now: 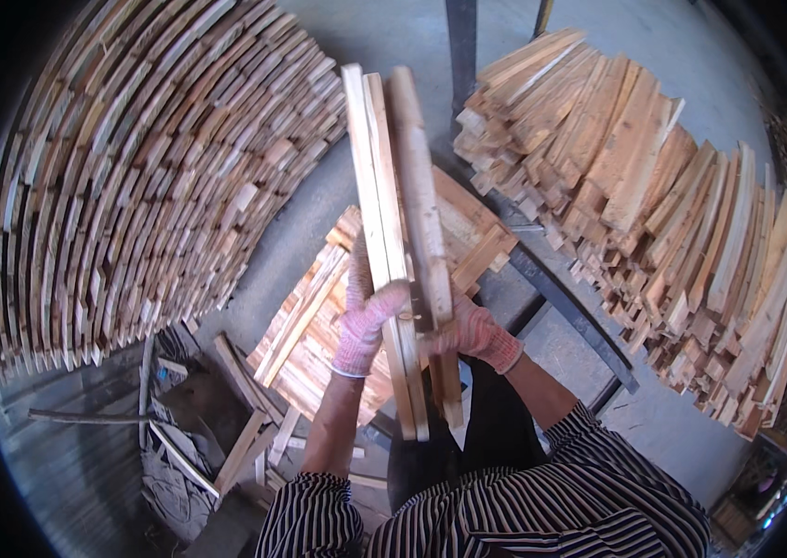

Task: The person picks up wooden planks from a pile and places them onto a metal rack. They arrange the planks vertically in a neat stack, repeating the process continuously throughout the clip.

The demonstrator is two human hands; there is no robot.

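Two pale wooden strips [378,200] stand upright side by side in front of me. My left hand [366,327], in a pink and white knit glove, is closed around their lower half. Just to the right is a browner, motion-blurred wooden strip [421,186], gripped low down by my gloved right hand [475,338]. A narrow gap separates the two bundles at the top. Whether another strip lies behind the right one is hard to tell. Behind and below my hands lies a low layer of wooden strips [296,321], partly hidden by my arms.
At the left rises a tall stack of wooden strips [161,177]. A big heap of loose strips [617,149] fills the right, beside a dark metal bar [575,316]. Offcuts [243,448] and a crumpled grey cloth [175,493] lie at lower left. A dark post [461,46] stands at the far side.
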